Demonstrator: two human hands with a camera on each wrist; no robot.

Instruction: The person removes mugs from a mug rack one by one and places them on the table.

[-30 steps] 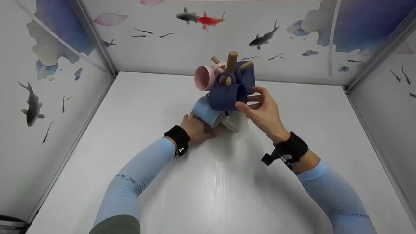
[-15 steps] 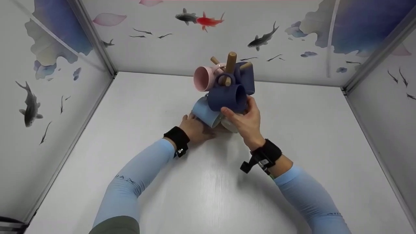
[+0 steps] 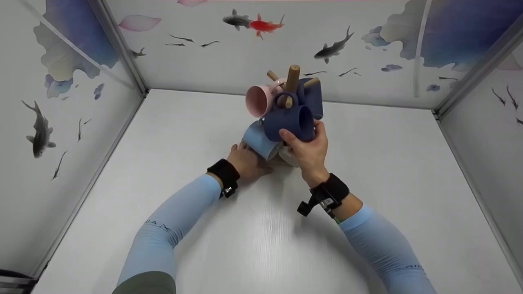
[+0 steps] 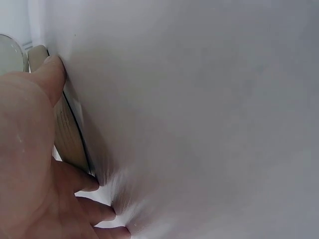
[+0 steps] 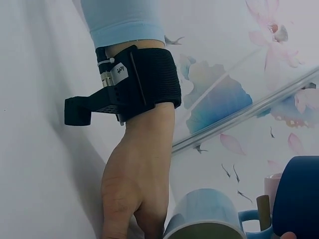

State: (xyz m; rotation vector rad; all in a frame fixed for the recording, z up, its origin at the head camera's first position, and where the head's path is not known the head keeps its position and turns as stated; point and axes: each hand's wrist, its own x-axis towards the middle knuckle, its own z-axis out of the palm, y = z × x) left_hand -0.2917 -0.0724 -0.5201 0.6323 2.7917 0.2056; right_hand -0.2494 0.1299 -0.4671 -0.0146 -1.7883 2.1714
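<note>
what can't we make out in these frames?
Right hand: most fingers hidden by the front dark blue mug, head view.
Pale mug: largely hidden by the right hand, head view.
Left hand: fingers cut off by the bottom edge, right wrist view.
Wooden base: partly behind the left hand, left wrist view.

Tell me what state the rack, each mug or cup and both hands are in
Mug rack: standing on table
Front navy mug: handle over peg, opening sideways
Rear navy mug: opening hidden
Pink mug: sideways, opening visible
Light blue mug: hung by handle, opening slanted down
Pale cup: mostly hidden
Left hand: around the rack's base
Right hand: gripping front navy mug
</note>
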